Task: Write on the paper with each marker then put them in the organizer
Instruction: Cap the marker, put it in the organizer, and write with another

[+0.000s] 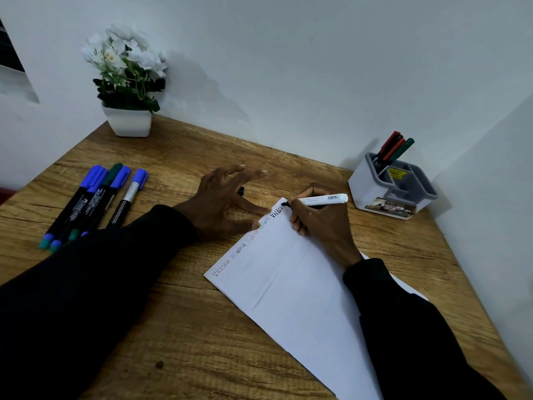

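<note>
Paper (288,290) lies slantwise on wooden table (196,347), its near end running off table's front edge. My right hand (318,219) pinches white marker (323,199), black tip on paper's far corner. My left hand (223,202) is splayed, fingertips pressing paper's left edge, with black cap (241,191) beneath. Organizer (366,189) stands just beyond right hand, in wall corner, with several markers (393,148) inside. Open wood left of hand, then row of capped markers (92,202). Flower pot (128,122) in far-left corner.

bench (178,336): grained wood, matt
paper (302,284): smooth white sheet, creased
organizer (372,189): grey-white plastic
flower pot (129,122), upper left: smooth white plastic or ceramic
</note>
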